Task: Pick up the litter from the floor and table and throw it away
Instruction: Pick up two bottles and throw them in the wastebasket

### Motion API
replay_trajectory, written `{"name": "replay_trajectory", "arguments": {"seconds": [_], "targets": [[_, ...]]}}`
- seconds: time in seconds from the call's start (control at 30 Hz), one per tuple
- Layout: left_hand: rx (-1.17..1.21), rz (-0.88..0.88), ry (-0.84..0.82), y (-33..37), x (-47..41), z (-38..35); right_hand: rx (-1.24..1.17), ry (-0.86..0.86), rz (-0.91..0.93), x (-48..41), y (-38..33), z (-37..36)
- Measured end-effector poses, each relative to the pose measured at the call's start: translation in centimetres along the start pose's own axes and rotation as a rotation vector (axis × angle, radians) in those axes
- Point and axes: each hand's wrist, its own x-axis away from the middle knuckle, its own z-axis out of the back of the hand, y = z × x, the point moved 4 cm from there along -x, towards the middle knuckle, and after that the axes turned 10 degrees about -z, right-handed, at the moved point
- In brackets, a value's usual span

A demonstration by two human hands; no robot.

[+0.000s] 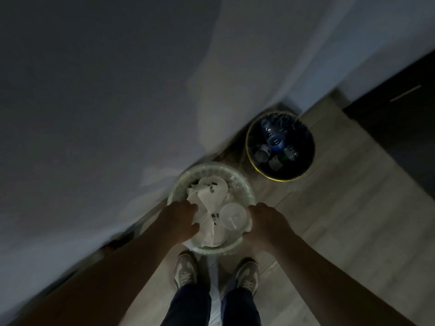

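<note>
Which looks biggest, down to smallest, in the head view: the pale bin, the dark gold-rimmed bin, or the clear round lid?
1. pale bin, though it sits nearer the camera, so the two bins may really be alike
2. dark gold-rimmed bin
3. clear round lid, lying inside the pale bin

A plain grey wall [94, 90] fills the upper left of the frame, dim and blurred. Pale wood-plank floor [353, 220] runs across the lower right, meeting a dark panel [400, 118] at the upper right edge. At bottom centre stand two grey sneakers [186, 271] below dark trousers [188, 307].
</note>
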Motion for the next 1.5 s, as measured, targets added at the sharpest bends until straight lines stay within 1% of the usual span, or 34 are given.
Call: {"name": "replay_trajectory", "arguments": {"seconds": [0.13,0.23,0.27,0.3,0.33,0.37,0.43,0.53,0.63,0.7,0.77,0.83,0.87,0.97,1.03,1.2,1.33,1.5], "targets": [[-0.064,-0.032,0.059,2.1,4.3,7.2,0.026,0.072,0.048,5.4,-0.3,6.4],[-0.103,-0.078,0.088,4.8,8.6,13.9,0.041,0.147,0.092,10.7,-0.4,12.8],[-0.126,-0.097,0.131,5.9,10.0,16.6,0.051,0.178,0.101,12.6,-0.3,15.3],[-0.142,-0.131,0.214,7.2,11.6,19.9,0.065,0.216,0.114,14.4,-0.3,18.1],[-0.177,-0.18,0.331,8.5,13.1,23.4,0.083,0.267,0.133,16.2,-0.2,21.1],[-0.164,-0.199,0.414,9.7,14.5,26.8,0.093,0.321,0.154,18.0,-0.1,24.2],[-0.131,-0.222,0.52,11.6,17.3,32.7,0.091,0.429,0.208,21.7,0.1,30.1],[-0.108,-0.24,0.667,15.1,22.1,41.2,0.093,0.537,0.304,27.5,0.4,38.0],[-0.162,-0.176,0.757,19.2,27.8,47.8,0.103,0.669,0.407,34.0,0.8,44.6],[-0.239,-0.155,0.84,22.1,32.1,51.8,0.114,0.796,0.473,38.5,1.2,48.7],[-0.322,-0.128,0.932,24.9,36.4,54.7,0.093,0.901,0.54,43.3,1.7,52.2],[-0.418,-0.123,1.06,27.4,41.0,57.2,0.067,0.994,0.62,48.1,2.1,55.0],[-0.454,-0.111,1.112,28.5,43.4,58.0,0.059,1.027,0.662,50.2,2.2,56.0],[-0.416,-0.016,1.126,30.7,49.8,59.4,0.044,1.13,0.78,56.1,2.0,58.3],[-0.469,0.038,1.15,31.9,54.1,60.2,0.04,1.186,0.859,59.6,1.3,59.1],[-0.568,0.195,1.271,34.0,64.6,60.2,0.031,1.25,1.084,67.2,-2.7,59.4],[-0.6,0.386,1.367,34.7,73.9,57.1,0.061,1.234,1.291,73.5,-8.1,57.6],[-0.628,0.709,1.388,35.3,85.7,48.6,0.063,1.186,1.606,82.2,-16.2,51.7]]}}
